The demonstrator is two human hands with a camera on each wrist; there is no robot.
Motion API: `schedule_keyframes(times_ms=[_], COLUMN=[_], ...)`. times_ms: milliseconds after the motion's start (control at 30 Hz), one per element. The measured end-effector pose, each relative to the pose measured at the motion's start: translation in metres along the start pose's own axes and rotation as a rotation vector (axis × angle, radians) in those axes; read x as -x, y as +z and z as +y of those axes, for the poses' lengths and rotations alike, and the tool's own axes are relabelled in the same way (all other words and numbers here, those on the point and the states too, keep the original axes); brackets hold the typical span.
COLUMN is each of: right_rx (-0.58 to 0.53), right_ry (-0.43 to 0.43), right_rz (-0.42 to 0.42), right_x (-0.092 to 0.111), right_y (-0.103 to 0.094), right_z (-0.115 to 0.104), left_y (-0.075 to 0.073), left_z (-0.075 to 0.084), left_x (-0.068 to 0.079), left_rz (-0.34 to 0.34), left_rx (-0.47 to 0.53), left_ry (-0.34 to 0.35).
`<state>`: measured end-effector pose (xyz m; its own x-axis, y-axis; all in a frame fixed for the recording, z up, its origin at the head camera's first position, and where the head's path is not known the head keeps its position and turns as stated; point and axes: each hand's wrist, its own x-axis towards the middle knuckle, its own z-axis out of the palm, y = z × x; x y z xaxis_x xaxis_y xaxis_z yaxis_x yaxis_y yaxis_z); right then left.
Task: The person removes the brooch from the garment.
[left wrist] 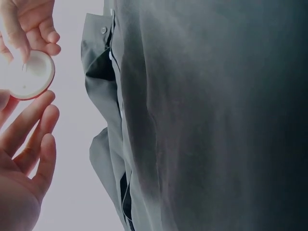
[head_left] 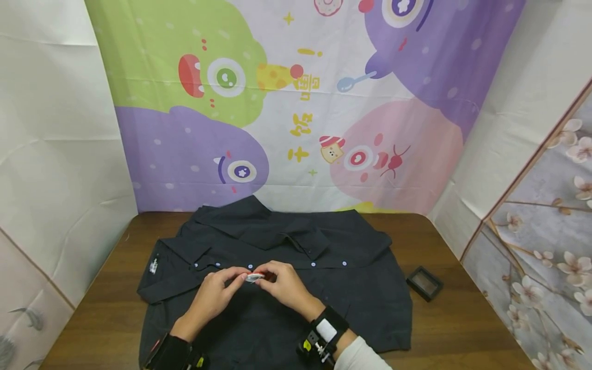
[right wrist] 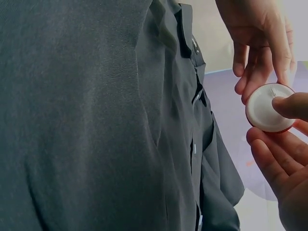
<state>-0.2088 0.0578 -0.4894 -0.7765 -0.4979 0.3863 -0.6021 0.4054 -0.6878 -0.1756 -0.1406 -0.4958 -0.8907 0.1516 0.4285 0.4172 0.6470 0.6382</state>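
Note:
A round pin badge (head_left: 254,277), with a white back and a red rim, is held above the dark shirt (head_left: 287,308). My left hand (head_left: 215,293) grips its left edge with thumb and fingers. From the other side my right hand (head_left: 287,285) pinches it. In the right wrist view the right thumb lies across the back of the badge (right wrist: 263,113), near a thin metal pin (right wrist: 273,91). The badge (left wrist: 41,72) also shows in the left wrist view, between both hands' fingertips. The shirt lies spread on the table, collar toward the back, with white buttons across it.
To the right of the shirt sits a small black box (head_left: 424,283) with a window-like top. The brown wooden table (head_left: 458,318) ends at a cartoon-printed cloth (head_left: 296,195) hung behind it. Pale panels stand on both sides.

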Motion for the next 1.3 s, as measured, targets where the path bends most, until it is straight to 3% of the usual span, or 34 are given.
schedule_keyframes(times_ms=[367, 800, 1300], right_rx=[0.068, 0.267, 0.275], right_ry=[-0.013, -0.178, -0.22], right_rz=[0.02, 0.129, 0.232], right_x=[0.002, 0.003, 0.009], right_y=[0.002, 0.008, 0.012], right_z=[-0.002, -0.002, 0.003], left_y=[-0.001, -0.004, 0.0], left_z=[0.002, 0.002, 0.0], left_x=[0.0, -0.004, -0.004], left_rz=[0.001, -0.005, -0.024], left_rx=[-0.015, -0.047, -0.023], left_ry=[0.036, 0.089, 0.034])
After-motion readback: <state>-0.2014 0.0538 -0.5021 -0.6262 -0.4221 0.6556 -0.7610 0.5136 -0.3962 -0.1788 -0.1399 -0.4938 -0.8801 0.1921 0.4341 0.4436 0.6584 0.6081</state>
